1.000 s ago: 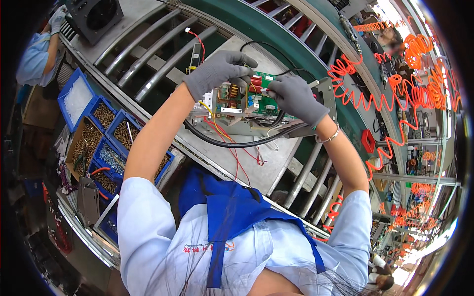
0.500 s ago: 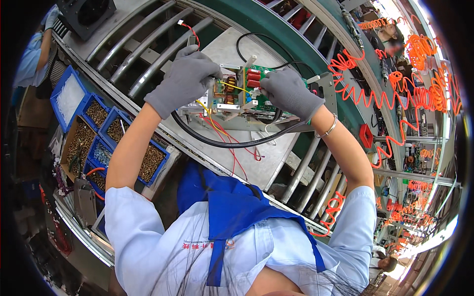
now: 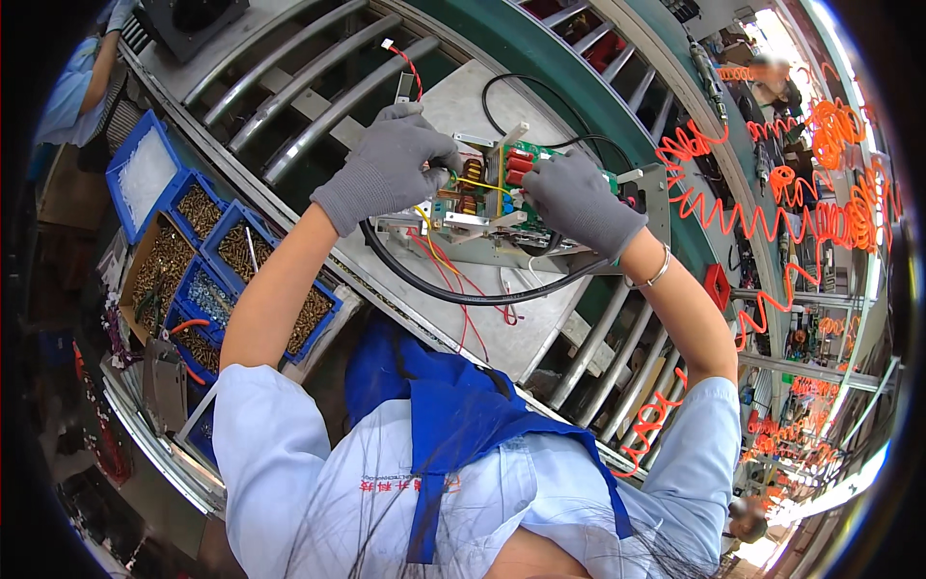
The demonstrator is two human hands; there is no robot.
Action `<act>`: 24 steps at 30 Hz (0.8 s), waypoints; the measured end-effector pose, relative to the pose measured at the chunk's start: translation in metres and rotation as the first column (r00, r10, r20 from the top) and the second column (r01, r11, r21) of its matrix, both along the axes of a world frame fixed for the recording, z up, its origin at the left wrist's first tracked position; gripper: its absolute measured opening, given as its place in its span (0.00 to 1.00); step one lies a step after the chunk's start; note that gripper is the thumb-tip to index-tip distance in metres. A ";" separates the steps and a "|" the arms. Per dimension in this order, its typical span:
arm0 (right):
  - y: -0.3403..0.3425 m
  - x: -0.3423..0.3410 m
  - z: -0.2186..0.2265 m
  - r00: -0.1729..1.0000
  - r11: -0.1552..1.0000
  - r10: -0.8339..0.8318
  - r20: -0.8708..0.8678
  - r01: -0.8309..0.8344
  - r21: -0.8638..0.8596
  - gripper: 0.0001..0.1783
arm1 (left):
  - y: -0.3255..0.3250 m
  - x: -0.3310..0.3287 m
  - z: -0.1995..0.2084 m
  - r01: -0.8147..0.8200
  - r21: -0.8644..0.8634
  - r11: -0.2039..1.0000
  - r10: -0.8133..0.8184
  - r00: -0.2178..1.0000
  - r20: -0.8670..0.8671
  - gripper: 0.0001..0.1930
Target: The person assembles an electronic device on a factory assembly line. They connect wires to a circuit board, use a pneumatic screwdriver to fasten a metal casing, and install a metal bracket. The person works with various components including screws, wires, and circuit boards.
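Centrally, a green circuit board (image 3: 543,152) is seated in an open metal frame (image 3: 656,200) on a grey counter (image 3: 537,335), which is flanked on both sides by steel rollers (image 3: 333,138). Across the board's left part, a short yellow wire (image 3: 479,183) is stretched over copper-wound coils (image 3: 469,204), and red components (image 3: 521,162) are mounted just beside them. At its left end, the wire is pinched between the gloved fingers of the left hand (image 3: 391,169). Over the board's right part, the gloved fingers of the right hand (image 3: 584,201) are curled; whether anything is gripped by them cannot be told, since their tips are mostly hidden. Along the frame's near side, a thick black cable (image 3: 463,292) is looped, and thin red wires (image 3: 465,326) are draped over the counter. Farther left, screws (image 3: 200,212) are heaped in blue bins (image 3: 118,198). At the right, orange coiled hoses (image 3: 831,133) are hung, while a co-worker's sleeve (image 3: 69,106) is seen near a black housing (image 3: 203,24) at the upper left.
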State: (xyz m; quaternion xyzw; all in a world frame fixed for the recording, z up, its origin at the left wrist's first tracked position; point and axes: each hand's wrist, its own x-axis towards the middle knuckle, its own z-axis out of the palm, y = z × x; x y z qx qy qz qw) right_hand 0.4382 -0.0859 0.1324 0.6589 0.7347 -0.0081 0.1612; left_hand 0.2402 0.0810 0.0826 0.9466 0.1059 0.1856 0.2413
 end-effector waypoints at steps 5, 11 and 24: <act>-0.002 0.016 0.004 0.997 0.999 -0.044 -0.065 0.046 0.029 0.05 | 0.002 -0.002 -0.001 0.008 -0.026 1.000 -0.008 1.000 -0.007 0.08; -0.004 0.014 -0.002 0.994 0.999 -0.019 -0.111 0.023 0.036 0.05 | 0.002 0.000 -0.002 0.007 -0.014 1.000 -0.007 1.000 -0.001 0.08; 0.002 0.018 -0.003 0.998 0.998 -0.044 -0.049 0.042 -0.038 0.06 | 0.000 -0.002 0.004 0.000 -0.019 1.000 -0.001 0.999 -0.048 0.08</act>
